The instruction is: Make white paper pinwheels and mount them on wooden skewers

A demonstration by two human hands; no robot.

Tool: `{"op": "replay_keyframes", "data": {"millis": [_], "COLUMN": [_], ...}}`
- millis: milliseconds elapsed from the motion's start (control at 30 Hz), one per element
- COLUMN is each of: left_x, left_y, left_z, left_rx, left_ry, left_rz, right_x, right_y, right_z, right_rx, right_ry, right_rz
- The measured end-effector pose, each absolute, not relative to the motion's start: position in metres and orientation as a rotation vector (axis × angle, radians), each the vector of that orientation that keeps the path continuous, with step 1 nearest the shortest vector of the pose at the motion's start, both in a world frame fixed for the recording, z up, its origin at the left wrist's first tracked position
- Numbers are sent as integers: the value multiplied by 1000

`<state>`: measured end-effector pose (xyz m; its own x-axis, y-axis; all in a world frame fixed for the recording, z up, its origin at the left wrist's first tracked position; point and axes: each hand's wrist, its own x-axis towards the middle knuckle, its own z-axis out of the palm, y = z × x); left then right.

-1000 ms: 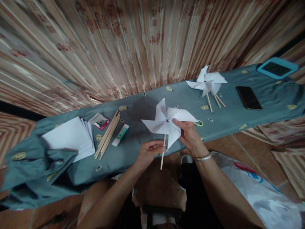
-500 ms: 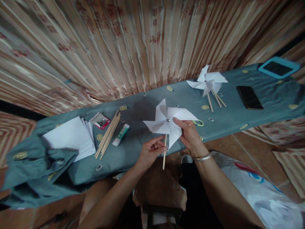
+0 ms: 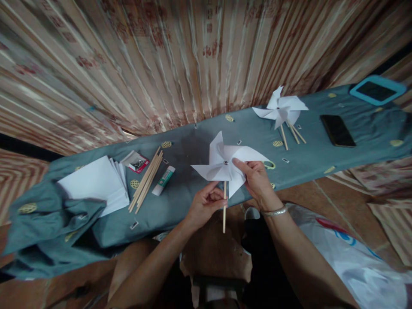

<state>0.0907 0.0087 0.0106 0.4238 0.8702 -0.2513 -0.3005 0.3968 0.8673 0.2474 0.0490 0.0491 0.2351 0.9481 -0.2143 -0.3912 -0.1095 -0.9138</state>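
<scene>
"Pinwheel: where does it lie, taking its metal fastener as the clock's centre and 12 as toward the curtain?"

"Between the two hands, seen against the near part of the blue-green cloth. The left hand stands at 7 o'clock, the right hand at 4 o'clock."

"Its long axis?"

"Along the wooden stick, which runs from the blades to 6 o'clock and ends past the left thumb. The right hand is nearer the centre, its thumb tip just beside the fastener."

"State of each grip?"

"Left: thumb and fingers pinched on the stick, below the blades. Right: thumb over the 3 o'clock blade, fingers largely hidden behind, clamping the paper."

"Appearance?"

"Plain white paper; four pointed blades, tips near 12, 3, 6 and 9 o'clock, folded inward to the shiny fastener. The joint with the stick is covered and cannot be judged."

"Surroundings?"

"Further pinwheels at 2 o'clock; loose sticks and a green-and-white tube toward 9 o'clock."
</scene>
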Motion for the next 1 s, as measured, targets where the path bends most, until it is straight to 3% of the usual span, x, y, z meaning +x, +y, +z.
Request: {"op": "replay_keyframes", "data": {"millis": [333,1000], "left_x": [96,94], "left_y": [7,9], "left_z": [12,16], "left_rx": [888,912], "left_ry": [851,846], "left_rz": [855,805], "right_x": [246,252], "right_y": [50,51], "right_z": [51,50], "right_rx": [-1153,-1192], "right_ry": [-562,-628], "right_rz": [1400,1356]}}
